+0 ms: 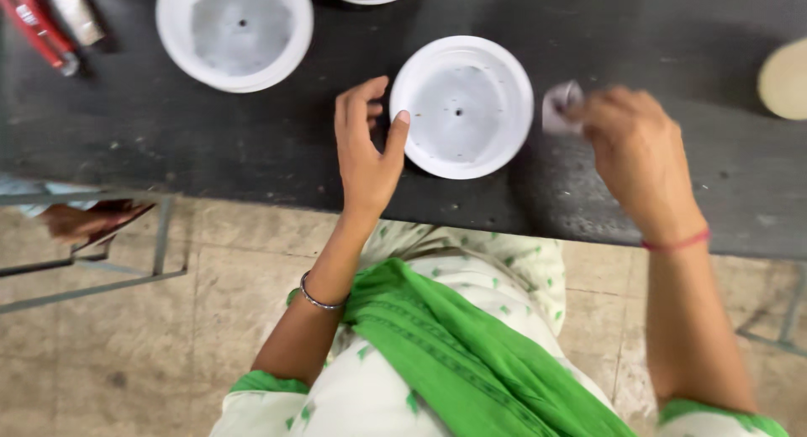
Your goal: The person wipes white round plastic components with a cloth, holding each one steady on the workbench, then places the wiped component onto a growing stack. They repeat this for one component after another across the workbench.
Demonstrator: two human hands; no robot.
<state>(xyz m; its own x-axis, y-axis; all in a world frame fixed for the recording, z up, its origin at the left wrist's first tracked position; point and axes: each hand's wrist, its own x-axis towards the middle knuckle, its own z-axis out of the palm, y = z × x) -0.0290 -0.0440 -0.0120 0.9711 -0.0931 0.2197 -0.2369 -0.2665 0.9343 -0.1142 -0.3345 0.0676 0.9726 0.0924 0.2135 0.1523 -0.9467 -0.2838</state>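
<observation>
White plastic round housing (461,107) on the black table (252,143), steadied at its rim.
Left hand (366,147) thumb touches the rim, fingers loosely curled; right hand (630,147) pinches a small blurred pale piece (561,106) just beside it. Best to keep the rim braced.

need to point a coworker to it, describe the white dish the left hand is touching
On the dark worktable, find the round white dish nearest the front edge, between both hands. The left hand rests its thumb on its rim; the similar dish farther left is untouched.
</observation>
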